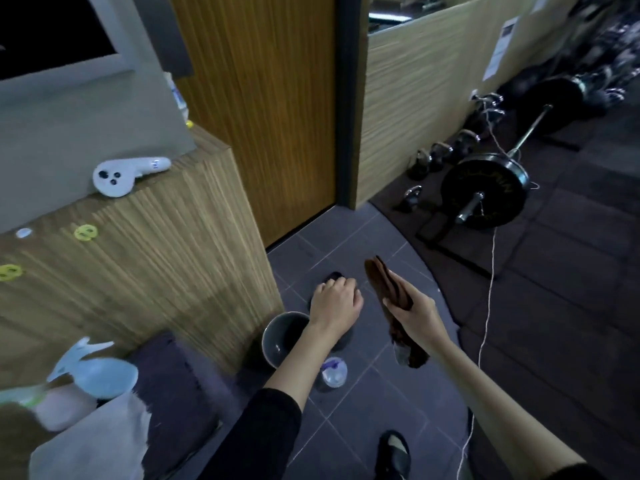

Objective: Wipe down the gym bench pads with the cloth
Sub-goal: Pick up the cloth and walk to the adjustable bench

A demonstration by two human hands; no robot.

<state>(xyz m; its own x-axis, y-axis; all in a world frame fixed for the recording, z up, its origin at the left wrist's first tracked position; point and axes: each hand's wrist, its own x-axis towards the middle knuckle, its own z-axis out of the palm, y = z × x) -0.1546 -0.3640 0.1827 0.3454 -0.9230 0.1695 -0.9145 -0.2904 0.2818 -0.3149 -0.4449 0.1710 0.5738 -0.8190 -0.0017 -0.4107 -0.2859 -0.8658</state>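
Note:
My right hand [414,311] grips a dark brown cloth [384,284]; one end sticks up past my fingers and the other end hangs below my wrist. My left hand [334,301] hovers beside it over the tiled floor, fingers loosely curled, holding nothing that I can see. No bench pad shows in this view.
A grey bucket [282,337] stands on the floor under my left forearm, a small bottle [334,372] beside it. A spray bottle [93,370] sits at the lower left by a wooden counter [138,258]. A loaded barbell [485,192], kettlebells and a trailing cord [488,306] lie at the right.

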